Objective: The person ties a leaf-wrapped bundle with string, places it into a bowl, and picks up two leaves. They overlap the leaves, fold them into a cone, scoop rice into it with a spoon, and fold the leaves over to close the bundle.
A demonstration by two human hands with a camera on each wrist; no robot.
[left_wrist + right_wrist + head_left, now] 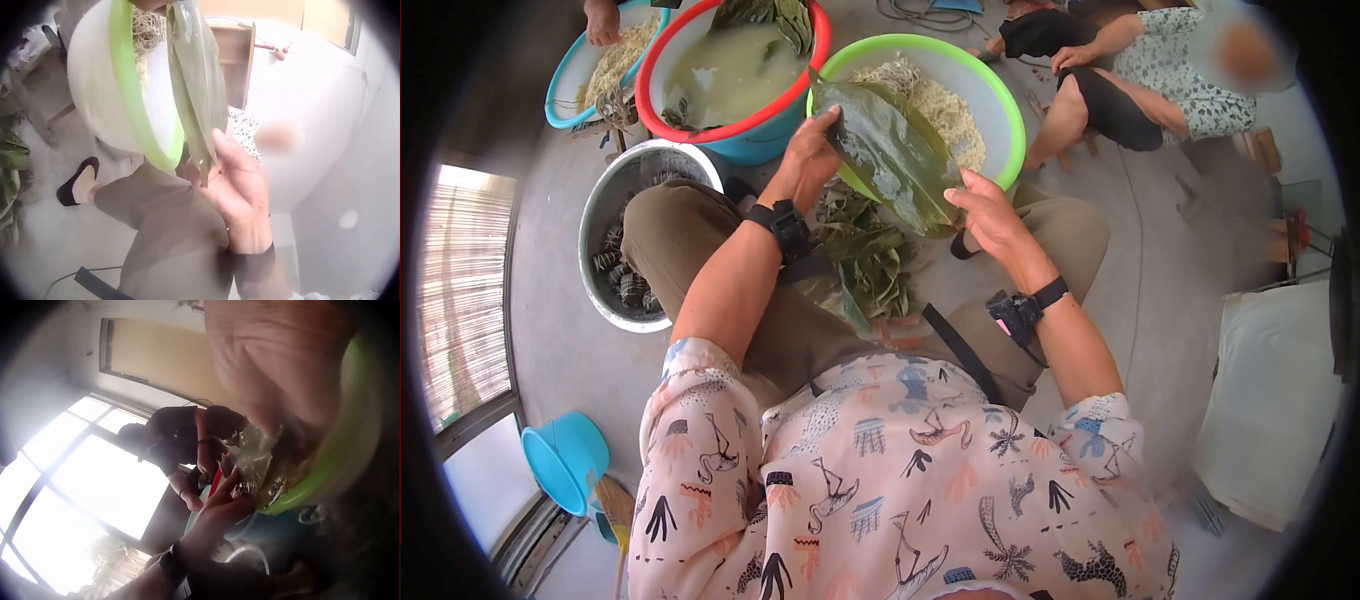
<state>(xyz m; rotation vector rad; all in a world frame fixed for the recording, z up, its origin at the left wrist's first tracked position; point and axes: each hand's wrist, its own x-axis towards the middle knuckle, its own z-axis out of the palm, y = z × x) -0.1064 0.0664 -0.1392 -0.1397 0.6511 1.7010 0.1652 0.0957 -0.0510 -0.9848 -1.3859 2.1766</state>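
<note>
Both hands stretch a broad, wet green leaf point(890, 150) point(197, 81) point(253, 456) above the near side of a green-rimmed basin point(1012, 110) point(119, 69). My left hand point(805, 155) point(219, 506) pinches its upper left end, with the thumb on top. The lower right end is pinched between thumb and fingers of my right hand point(995, 215) point(234, 187) point(281, 369). Pale grains point(945, 115) and a bundle of thin strings point(890, 75) lie in the basin. Loose leaves point(860, 255) are piled on the floor between the knees.
A red-rimmed tub point(822, 35) of cloudy liquid and leaves stands left of the green basin. Left of the knee, a metal bowl point(590, 215) holds dark tied bundles point(632, 290). A blue bucket point(565, 460) stands lower left. Another person point(1140, 90) sits at upper right.
</note>
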